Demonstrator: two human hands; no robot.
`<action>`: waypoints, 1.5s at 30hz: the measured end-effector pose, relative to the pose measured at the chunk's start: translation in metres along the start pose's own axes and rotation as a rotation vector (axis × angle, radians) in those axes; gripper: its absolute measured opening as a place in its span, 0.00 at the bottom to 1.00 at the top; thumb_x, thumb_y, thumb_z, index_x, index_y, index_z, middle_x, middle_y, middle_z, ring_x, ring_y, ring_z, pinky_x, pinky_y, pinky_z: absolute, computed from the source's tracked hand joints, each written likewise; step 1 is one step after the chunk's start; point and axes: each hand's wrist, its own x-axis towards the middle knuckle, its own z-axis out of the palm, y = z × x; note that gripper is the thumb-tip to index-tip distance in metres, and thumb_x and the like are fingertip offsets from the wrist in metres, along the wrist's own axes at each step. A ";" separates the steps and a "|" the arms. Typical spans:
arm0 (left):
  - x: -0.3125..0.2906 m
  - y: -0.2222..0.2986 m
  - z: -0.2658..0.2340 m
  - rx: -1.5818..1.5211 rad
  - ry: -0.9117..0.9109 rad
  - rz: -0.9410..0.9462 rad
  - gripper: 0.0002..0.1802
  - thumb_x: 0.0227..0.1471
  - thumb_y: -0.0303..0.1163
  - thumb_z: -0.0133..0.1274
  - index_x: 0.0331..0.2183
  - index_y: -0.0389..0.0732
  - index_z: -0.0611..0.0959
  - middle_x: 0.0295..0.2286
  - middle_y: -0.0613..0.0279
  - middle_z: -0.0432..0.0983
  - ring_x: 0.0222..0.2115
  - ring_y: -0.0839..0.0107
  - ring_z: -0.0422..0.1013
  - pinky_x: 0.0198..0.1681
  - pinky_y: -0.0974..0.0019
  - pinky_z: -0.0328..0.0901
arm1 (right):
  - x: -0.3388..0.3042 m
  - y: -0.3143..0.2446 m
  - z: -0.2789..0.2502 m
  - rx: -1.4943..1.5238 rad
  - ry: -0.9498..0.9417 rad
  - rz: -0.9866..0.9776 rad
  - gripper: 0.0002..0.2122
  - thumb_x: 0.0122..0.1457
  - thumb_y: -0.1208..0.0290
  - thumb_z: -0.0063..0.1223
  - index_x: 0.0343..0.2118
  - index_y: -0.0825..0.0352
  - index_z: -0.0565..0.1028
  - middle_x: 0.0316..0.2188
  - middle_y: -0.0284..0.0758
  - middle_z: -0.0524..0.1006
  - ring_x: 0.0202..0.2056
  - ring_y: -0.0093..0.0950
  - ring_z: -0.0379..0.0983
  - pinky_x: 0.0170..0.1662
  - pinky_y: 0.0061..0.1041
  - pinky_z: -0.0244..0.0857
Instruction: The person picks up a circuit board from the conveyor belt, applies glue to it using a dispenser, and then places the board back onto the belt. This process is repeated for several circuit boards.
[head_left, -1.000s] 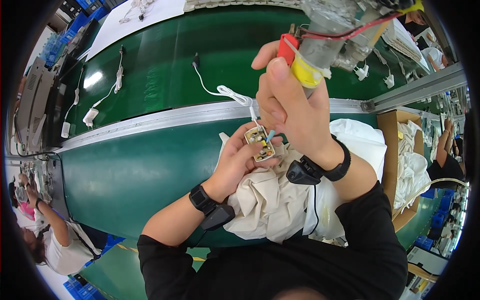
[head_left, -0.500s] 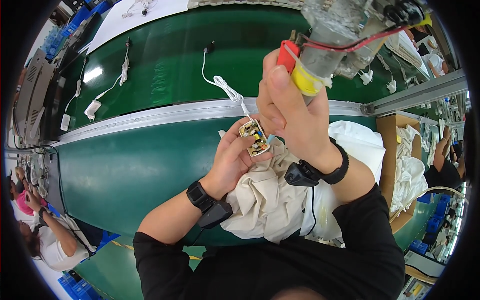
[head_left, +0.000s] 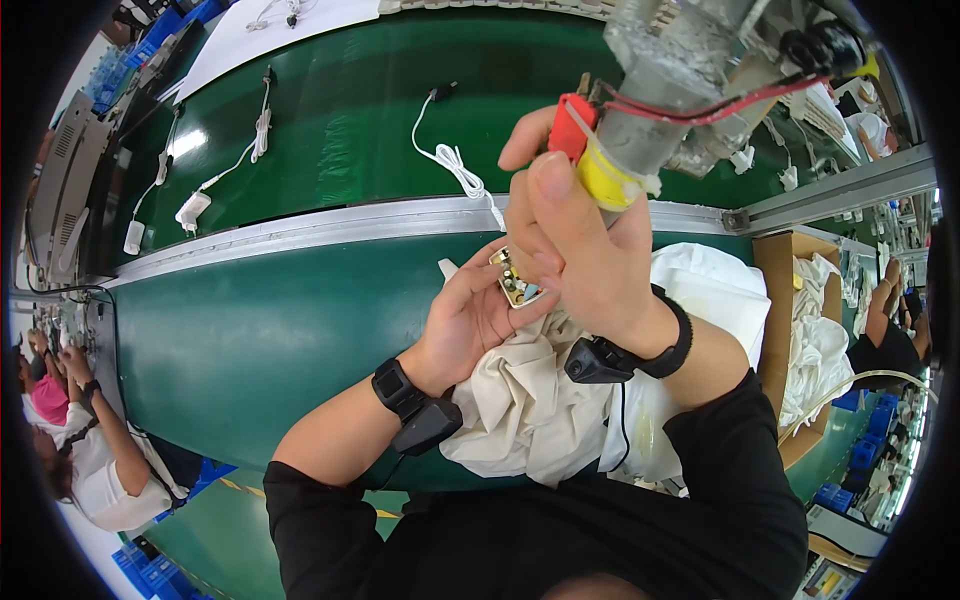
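My left hand [head_left: 467, 322] is closed on an open power adapter [head_left: 507, 262], a small white shell with a circuit board and components showing inside. A white coiled cord [head_left: 458, 172] with a black plug runs from it onto the far green surface. In my right hand [head_left: 590, 240] is a glue gun [head_left: 640, 135], its grey body crusted with clear residue, with a yellow band and a red switch. The fingers wrap round its lower part, right above the adapter. A pale blue tip shows over the board. My right hand hides part of the adapter.
Crumpled cream cloth [head_left: 525, 400] lies below my hands, beside a white bag [head_left: 710, 290]. At right stands a cardboard box [head_left: 775, 260] with white cloth. A metal rail [head_left: 340, 219] separates the bench from the green belt [head_left: 330, 110], where white adapters [head_left: 193, 210] with cords lie. Co-workers sit to the sides.
My right hand has come slightly down and left with the glue gun, covering more of the adapter. My left thumb has shifted off the board. Items on the belt have slid right.
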 end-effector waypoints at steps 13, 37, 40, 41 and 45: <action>-0.002 0.002 -0.002 -0.017 -0.046 -0.028 0.25 0.55 0.34 0.36 0.52 0.33 0.58 0.46 0.53 0.65 0.47 0.65 0.66 0.55 0.60 0.60 | 0.002 0.004 0.003 0.022 -0.034 -0.035 0.17 0.60 0.56 0.43 0.38 0.68 0.62 0.11 0.24 0.58 0.11 0.10 0.48 0.14 0.13 0.42; 0.135 0.115 0.016 1.827 0.200 0.483 0.19 0.49 0.34 0.46 0.42 0.33 0.71 0.40 0.48 0.69 0.38 0.57 0.67 0.42 0.60 0.64 | 0.001 -0.010 0.016 0.098 -0.076 -0.001 0.13 0.60 0.62 0.46 0.38 0.68 0.65 0.13 0.22 0.60 0.13 0.10 0.51 0.16 0.13 0.45; 0.146 0.107 0.021 2.483 0.216 0.660 0.20 0.45 0.34 0.49 0.40 0.33 0.71 0.38 0.43 0.69 0.36 0.50 0.66 0.42 0.57 0.64 | 0.001 -0.010 0.015 0.082 -0.084 -0.008 0.12 0.60 0.63 0.46 0.38 0.68 0.65 0.13 0.21 0.60 0.14 0.10 0.51 0.16 0.12 0.46; 0.140 0.108 0.019 2.489 0.226 0.657 0.20 0.45 0.34 0.49 0.40 0.33 0.71 0.38 0.43 0.69 0.36 0.50 0.66 0.42 0.57 0.64 | 0.001 -0.010 0.016 0.087 -0.079 -0.006 0.12 0.60 0.63 0.46 0.38 0.68 0.65 0.13 0.21 0.60 0.14 0.09 0.51 0.16 0.12 0.46; 0.090 0.134 0.012 2.233 0.079 0.743 0.22 0.44 0.32 0.50 0.42 0.33 0.71 0.41 0.44 0.67 0.42 0.49 0.64 0.46 0.55 0.62 | 0.004 -0.013 0.014 0.102 -0.053 -0.010 0.11 0.60 0.64 0.46 0.37 0.67 0.66 0.14 0.20 0.61 0.14 0.09 0.52 0.16 0.12 0.46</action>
